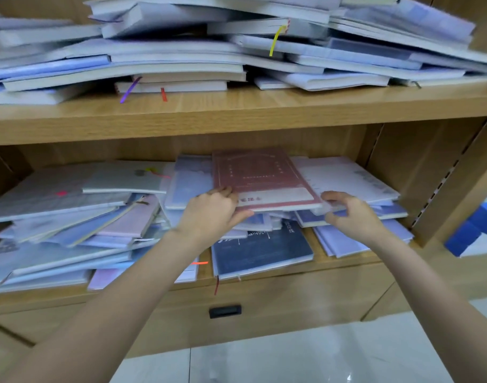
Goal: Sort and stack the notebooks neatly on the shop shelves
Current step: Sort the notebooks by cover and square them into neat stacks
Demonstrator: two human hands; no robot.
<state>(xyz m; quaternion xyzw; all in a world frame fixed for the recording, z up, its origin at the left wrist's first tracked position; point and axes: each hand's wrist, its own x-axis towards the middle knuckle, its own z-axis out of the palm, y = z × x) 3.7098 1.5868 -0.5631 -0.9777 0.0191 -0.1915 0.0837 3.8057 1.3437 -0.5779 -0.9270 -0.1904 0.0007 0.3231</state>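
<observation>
A red notebook [260, 176] in a clear wrapper lies on top of the jumble of notebooks in the middle of the lower shelf [347, 261]. My left hand [213, 210] grips its near left corner, fingers on top and thumb beneath. At the near right corner my right hand [350, 212] pinches the wrapper's edge. Below the red one lies a dark blue notebook [261, 252], partly covered by my arms. Pale blue, lilac and white notebooks are heaped unevenly to the left [71, 217] and right [355, 178].
The upper shelf [237, 111] carries a long, messy pile of pale notebooks [209, 51] with coloured ribbon markers hanging out. A drawer with a black handle [225, 311] sits under the lower shelf. Blue boxes [474, 228] stand at the far right. Glossy tiled floor lies below.
</observation>
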